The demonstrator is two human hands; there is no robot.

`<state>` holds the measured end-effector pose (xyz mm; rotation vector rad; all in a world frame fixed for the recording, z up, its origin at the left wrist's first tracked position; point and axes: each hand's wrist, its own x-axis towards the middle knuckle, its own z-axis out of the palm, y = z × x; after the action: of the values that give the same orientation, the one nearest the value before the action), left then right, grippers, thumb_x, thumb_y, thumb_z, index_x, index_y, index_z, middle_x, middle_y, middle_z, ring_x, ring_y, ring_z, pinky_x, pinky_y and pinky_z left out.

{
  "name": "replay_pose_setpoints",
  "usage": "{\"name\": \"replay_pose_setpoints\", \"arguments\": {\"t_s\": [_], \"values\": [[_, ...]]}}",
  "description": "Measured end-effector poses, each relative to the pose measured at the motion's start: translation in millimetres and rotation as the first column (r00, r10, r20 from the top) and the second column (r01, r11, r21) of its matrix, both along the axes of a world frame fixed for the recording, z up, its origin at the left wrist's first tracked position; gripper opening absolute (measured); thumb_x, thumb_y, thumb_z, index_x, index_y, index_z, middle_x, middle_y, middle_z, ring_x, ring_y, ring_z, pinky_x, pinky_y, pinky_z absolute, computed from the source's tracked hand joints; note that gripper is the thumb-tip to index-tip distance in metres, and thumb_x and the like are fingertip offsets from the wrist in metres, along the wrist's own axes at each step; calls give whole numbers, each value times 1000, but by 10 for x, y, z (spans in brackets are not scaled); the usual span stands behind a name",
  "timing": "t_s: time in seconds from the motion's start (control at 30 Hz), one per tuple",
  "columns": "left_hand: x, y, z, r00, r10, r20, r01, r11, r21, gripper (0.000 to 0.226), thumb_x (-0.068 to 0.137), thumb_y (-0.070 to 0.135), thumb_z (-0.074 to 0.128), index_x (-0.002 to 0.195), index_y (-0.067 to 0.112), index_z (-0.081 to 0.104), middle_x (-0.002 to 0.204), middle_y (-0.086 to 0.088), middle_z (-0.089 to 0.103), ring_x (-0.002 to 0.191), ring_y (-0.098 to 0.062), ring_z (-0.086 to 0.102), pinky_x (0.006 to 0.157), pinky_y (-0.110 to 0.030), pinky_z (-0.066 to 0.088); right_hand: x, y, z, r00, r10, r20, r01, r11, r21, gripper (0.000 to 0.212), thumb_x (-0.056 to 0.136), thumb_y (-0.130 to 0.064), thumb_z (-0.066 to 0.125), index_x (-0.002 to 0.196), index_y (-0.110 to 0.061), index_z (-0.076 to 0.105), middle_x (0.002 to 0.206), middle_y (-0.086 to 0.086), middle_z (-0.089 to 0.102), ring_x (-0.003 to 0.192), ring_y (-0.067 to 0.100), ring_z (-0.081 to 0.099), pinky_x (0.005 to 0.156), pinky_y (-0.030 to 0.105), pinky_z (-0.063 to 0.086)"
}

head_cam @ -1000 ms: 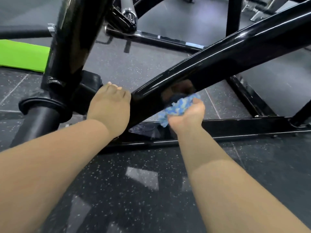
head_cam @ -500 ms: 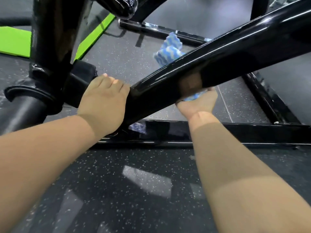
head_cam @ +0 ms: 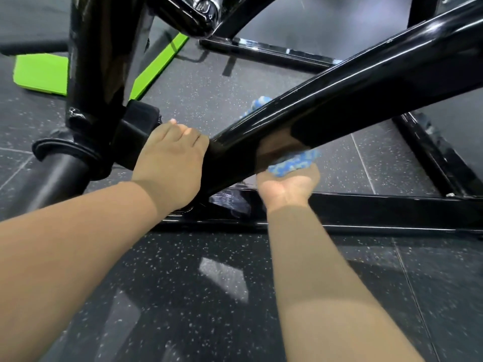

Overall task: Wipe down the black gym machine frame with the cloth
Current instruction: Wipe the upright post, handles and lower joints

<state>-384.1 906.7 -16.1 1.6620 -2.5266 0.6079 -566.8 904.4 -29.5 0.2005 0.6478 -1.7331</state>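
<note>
Black glossy diagonal frame tube: its long axis climbs from low left, where it joins the frame, to high right and out of view.
Blue-and-white patterned cloth: bunched against the tube's underside near its low end. A corner shows past the tube's far edge, so it seems to wrap round.
Right hand: palm up just beneath the tube, cupping the cloth and pressing it upward. Its fingertips are hidden behind the tube.
Left hand: at the tube's low end, left of the cloth, with fingers curled over the tube's top as a brace. It touches no cloth.
Nearer hand: the right, already carrying the cloth in contact with the tube.
Likely stroke: along the tube's axis, since most of its length lies up and to the right of the cloth.
Likely risk: the cloth bunching or slipping on the tube's hidden far side.
</note>
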Motion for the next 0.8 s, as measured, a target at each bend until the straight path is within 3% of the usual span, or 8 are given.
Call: {"name": "replay_pose_setpoints", "arguments": {"t_s": [0.1,0.2,0.27,0.4,0.53,0.63,0.7,0.8], "values": [[-15,12,3,1000,-16,-11,15,1000,-24,47,75,15,33,115,7,56,109,-11,61,111,-34,52,113,-38,15,448,196,-280,971,235,-42,-224,958,177,42,95,-19,35,53,-23,39,45,-7,39,41,10,38,44,18,37],[37,69,-5,999,-50,-5,50,999,3,66,77,17,27,139,5,42,139,-12,49,136,-32,36,116,-39,9,702,311,-404,870,444,-216,-357,868,344,24,88,4,34,79,-6,54,74,8,58,76,19,61,81,29,50],[103,157,-33,991,-102,-91,103,995,8,71,75,17,24,141,0,42,146,-15,43,140,-34,31,115,-43,13,607,280,-304,885,380,-267,-272,890,366,25,87,9,38,97,-4,58,88,13,60,83,24,62,85,38,52],[147,348,-232,897,-134,-422,153,988,11,57,74,1,37,127,3,59,144,-15,46,137,-36,35,113,-48,19,311,306,-4,875,124,-468,40,945,323,26,88,0,52,107,-18,57,77,-1,58,62,13,54,54,23,44],[105,297,-99,841,-84,-535,77,996,-34,54,71,-2,38,115,4,68,129,-12,61,123,-29,55,105,-45,40,625,380,-182,740,331,-585,-41,891,452,13,86,-2,60,85,-13,53,71,1,51,65,18,52,52,26,43],[205,223,-59,911,-116,-396,137,990,26,52,80,-5,38,125,5,62,138,-9,54,132,-24,47,110,-36,33,733,329,-307,686,432,-586,-39,826,563,17,87,-13,62,79,-16,48,72,2,47,83,20,56,65,31,48],[268,239,-61,887,-174,-428,200,980,14,52,79,-3,32,121,1,64,137,-13,54,131,-28,47,109,-26,25,691,408,-264,530,360,-768,-4,906,423,21,84,-15,66,69,-18,52,70,0,56,76,17,61,67,33,51],[201,413,-77,662,-88,-744,103,994,-27,44,75,-3,37,99,6,73,116,-9,68,116,-27,58,102,-16,29,647,569,-143,507,115,-854,153,963,220,13,82,-15,71,78,-21,60,77,-7,65,65,2,59,62,17,49]]}}
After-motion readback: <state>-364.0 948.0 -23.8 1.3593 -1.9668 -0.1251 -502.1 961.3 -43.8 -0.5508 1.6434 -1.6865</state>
